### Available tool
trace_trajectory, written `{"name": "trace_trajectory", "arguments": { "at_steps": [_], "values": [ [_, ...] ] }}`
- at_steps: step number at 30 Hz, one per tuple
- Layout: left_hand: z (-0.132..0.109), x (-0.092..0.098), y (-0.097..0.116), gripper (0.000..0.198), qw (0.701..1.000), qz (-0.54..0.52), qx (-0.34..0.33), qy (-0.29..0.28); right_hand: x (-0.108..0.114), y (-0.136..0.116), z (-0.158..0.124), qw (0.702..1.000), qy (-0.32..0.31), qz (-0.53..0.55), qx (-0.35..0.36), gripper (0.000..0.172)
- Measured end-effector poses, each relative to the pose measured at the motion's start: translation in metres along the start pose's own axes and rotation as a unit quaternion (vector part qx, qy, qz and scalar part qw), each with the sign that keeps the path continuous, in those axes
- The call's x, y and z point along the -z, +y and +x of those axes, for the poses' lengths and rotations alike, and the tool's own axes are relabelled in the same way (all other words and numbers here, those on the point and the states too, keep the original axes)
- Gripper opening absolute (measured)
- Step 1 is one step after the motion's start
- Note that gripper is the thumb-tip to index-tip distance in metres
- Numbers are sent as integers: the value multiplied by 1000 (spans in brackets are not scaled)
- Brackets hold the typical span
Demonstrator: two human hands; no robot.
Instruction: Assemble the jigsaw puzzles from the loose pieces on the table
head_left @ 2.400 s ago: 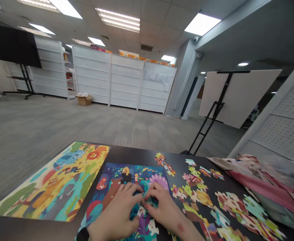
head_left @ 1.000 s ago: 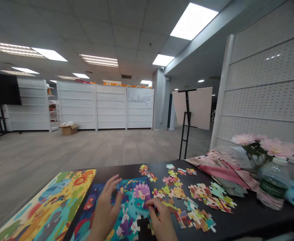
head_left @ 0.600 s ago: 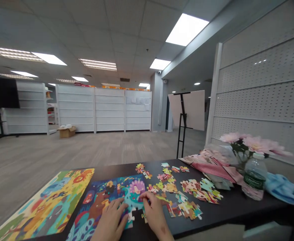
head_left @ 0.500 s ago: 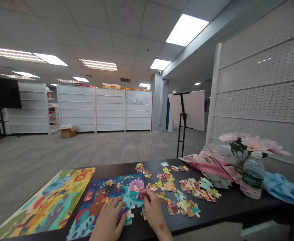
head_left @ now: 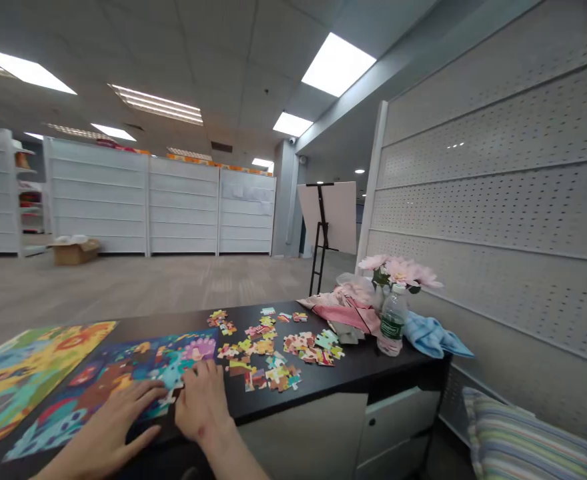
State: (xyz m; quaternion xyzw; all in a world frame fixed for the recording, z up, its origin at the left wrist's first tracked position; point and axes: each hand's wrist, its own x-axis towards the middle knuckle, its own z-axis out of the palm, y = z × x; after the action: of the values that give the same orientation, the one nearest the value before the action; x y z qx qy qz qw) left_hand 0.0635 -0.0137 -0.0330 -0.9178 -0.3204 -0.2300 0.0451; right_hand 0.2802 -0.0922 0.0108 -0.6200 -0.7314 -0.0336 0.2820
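Note:
A mostly assembled jigsaw puzzle [head_left: 98,383] in dark blue, brown and teal lies on the black table. My left hand [head_left: 116,423] rests over its near part, fingers stretched and thumb spread, holding nothing. At the puzzle's right edge, below a pink scalloped shape, my right hand [head_left: 203,397] is bent downward with its fingers drawn together. Whatever is under those fingertips is hidden by the hand. A notched puzzle edge [head_left: 169,398] shows between my two hands. Loose puzzle pieces [head_left: 263,347], several joined in small clumps, are scattered to the right.
A yellow-green animal picture [head_left: 38,363] lies at the left. Toward the table's right end are pink cloth [head_left: 346,313], a water bottle [head_left: 392,323], pink flowers [head_left: 401,270] and a blue cloth [head_left: 431,333]. A striped cushion [head_left: 533,437] is at lower right; an easel [head_left: 321,233] stands beyond.
The view has swung right, so the table and puzzle appear further left. My right hand, earlier pinching at the puzzle's right side, now has its knuckles raised and fingertips hidden.

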Motion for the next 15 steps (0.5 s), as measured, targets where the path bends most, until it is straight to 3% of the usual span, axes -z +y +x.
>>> {"name": "trace_trajectory", "arguments": {
  "at_steps": [4, 8, 15],
  "values": [
    [2, 24, 24, 70, 998, 30, 5, -57, 3, 3, -13, 999, 33, -5, -23, 28],
    [5, 26, 30, 68, 997, 47, -1, -54, 3, 4, -17, 998, 69, -3, -16, 27],
    [8, 30, 36, 65, 998, 29, 0, -47, 11, -1, -14, 998, 65, -24, -2, 20]
  ]
}}
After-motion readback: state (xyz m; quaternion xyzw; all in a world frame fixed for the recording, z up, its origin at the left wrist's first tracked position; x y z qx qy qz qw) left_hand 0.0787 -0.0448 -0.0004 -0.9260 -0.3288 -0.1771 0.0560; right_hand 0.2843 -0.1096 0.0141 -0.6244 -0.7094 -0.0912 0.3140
